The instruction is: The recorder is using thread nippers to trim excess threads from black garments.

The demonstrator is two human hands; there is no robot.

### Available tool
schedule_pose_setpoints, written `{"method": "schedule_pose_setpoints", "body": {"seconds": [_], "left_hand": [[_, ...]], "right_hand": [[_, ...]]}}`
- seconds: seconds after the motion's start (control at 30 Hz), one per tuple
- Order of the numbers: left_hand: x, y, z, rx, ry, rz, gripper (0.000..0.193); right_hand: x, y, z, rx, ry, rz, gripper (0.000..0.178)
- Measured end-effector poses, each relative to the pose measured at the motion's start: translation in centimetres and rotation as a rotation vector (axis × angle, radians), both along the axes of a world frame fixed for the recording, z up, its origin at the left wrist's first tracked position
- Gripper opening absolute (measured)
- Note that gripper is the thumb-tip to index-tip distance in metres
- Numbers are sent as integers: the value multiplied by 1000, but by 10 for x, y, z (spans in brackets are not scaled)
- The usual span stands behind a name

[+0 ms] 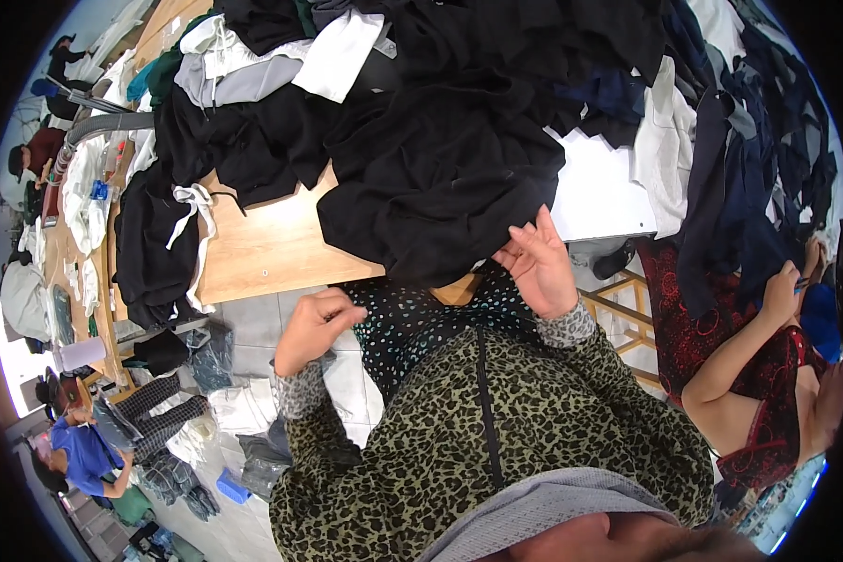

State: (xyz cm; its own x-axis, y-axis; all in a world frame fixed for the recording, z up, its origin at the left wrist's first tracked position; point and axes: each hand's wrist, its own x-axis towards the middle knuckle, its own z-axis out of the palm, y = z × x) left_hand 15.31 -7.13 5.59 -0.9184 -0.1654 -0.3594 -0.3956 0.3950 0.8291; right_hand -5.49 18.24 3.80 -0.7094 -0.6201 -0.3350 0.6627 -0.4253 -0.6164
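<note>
A bunched black garment [440, 178] lies in front of me, its near edge hanging over the table edge. My right hand [541, 267] is beside the garment's lower right edge, palm partly turned up. Its fingers are apart, and nothing shows in them; whether the fingertips touch the cloth, I cannot tell. Off the table's near edge, left of the garment, my left hand [318, 323] hovers with curled fingers pressed together. No object shows in it, and it is apart from the cloth.
Dark clothes [553, 37] are heaped at the back, with a white cloth piece [339, 56] among them. Black garments with white drawstrings [197, 220] hang off the left side. A co-worker's arm [740, 351] handles navy cloth [749, 215] at right. Bagged clothes [262, 454] lie on the floor.
</note>
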Motion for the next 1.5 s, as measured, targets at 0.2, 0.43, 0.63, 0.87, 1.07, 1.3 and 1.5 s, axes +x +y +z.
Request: {"method": "schedule_pose_setpoints", "body": {"seconds": [0.2, 0.43, 0.63, 0.87, 1.07, 1.3, 1.5], "left_hand": [[16, 11, -17, -715, 110, 343, 21], [-34, 49, -21, -351, 448, 423, 23], [-97, 119, -33, -524, 735, 187, 41], [-104, 126, -44, -472, 874, 112, 24], [-89, 111, -37, -262, 794, 190, 11], [-105, 37, -61, -329, 309, 416, 31], [-104, 35, -47, 615, 119, 584, 9]], "right_hand": [[-16, 6, -14, -13, -82, -88, 49], [-13, 9, -12, -57, -66, -93, 51], [-1, 3, -2, -35, -72, -104, 52], [0, 20, -12, -1, -107, -125, 43], [-1, 15, -16, 31, -120, -121, 42], [-4, 22, -23, 94, -71, -103, 40], [-16, 37, -43, 428, 138, -243, 46]]}}
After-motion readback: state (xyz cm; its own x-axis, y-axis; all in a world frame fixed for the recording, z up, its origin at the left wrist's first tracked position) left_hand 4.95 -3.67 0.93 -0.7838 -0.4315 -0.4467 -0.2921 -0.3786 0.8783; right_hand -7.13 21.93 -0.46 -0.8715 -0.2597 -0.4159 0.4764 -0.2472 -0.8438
